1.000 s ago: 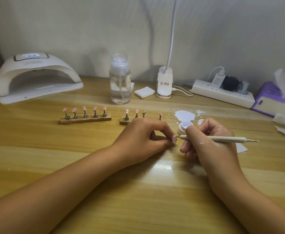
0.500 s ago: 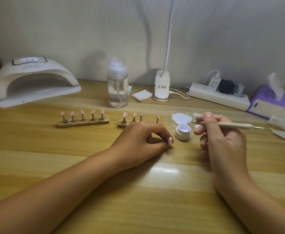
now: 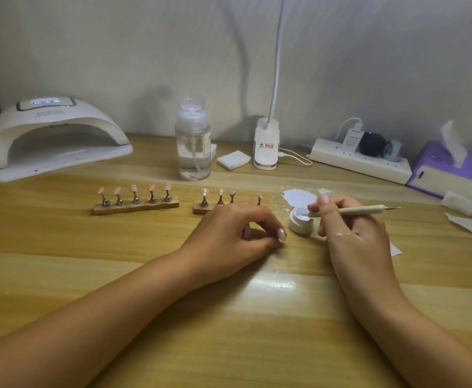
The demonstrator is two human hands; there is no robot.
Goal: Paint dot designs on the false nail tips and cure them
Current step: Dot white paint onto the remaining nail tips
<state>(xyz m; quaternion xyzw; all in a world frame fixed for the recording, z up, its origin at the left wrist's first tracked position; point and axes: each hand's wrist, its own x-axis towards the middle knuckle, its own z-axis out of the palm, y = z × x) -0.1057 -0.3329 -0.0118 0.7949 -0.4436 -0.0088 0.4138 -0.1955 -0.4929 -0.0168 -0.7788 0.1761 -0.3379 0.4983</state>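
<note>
The white curing lamp (image 3: pixel 53 135) at the far left corner of the table (image 3: pixel 61 275) carries the word "SUN" on its dome. The smaller characters after it are too blurred to read, and a lit strip glows on its top panel. Near the middle of the far edge stands a clear pump bottle (image 3: pixel 193 152), mostly full of clear liquid, its label turned away and unreadable. Just right of it lie a stack of white pads (image 3: pixel 233 160) and the clip base of a desk light (image 3: pixel 266 144), whose red-and-black sticker is illegible. A white power strip (image 3: pixel 360 161) with plugs in it runs along the far edge to a purple tissue pack (image 3: pixel 450 172) at the right edge. Paper scraps (image 3: pixel 470 224) lie nearer along that edge.

A small white jar (image 3: pixel 299 226) stands open right of centre, with pale gel inside. Behind it a white smear (image 3: pixel 297 197) marks the table.

The right hand (image 3: pixel 352 233) pinches the dotting tool (image 3: pixel 360 210) between thumb and fingers. The tool lies nearly level, its left end at the jar's mouth and its metal point sticking out to the right.

Five pink false nail tips (image 3: pixel 134 189) stand on pegs in a wooden holder (image 3: pixel 137 208) left of centre. A second holder (image 3: pixel 200 210) just right of it is partly hidden behind the left hand (image 3: pixel 229 233); three of its visible pegs carry pink tips and one looks bare.

The left hand rests on the table with fingers curled and thumb meeting forefinger. Whether it pinches anything cannot be told.
</note>
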